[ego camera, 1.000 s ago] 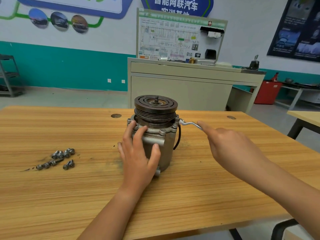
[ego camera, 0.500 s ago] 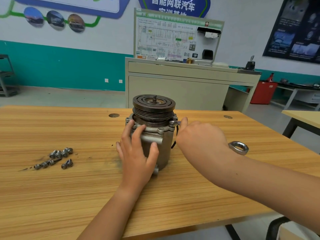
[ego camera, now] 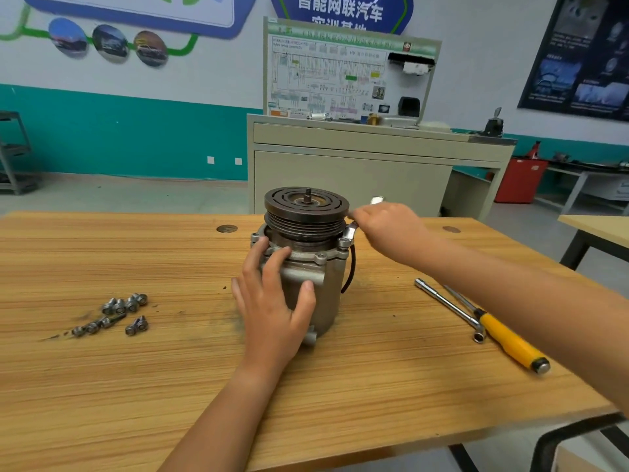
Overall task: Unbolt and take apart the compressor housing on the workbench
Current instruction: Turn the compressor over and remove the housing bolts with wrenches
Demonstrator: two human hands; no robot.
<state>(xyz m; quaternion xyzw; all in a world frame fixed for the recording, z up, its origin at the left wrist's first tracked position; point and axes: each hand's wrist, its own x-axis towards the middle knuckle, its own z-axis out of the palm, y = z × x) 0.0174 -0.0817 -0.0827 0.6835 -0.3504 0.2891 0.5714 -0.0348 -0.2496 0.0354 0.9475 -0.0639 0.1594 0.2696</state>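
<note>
Wrench swung rearward, close beside pulley rim.

Bright, even indoor light, soft faint shadows, wide-angle bowing at edges, slight blur.
</note>
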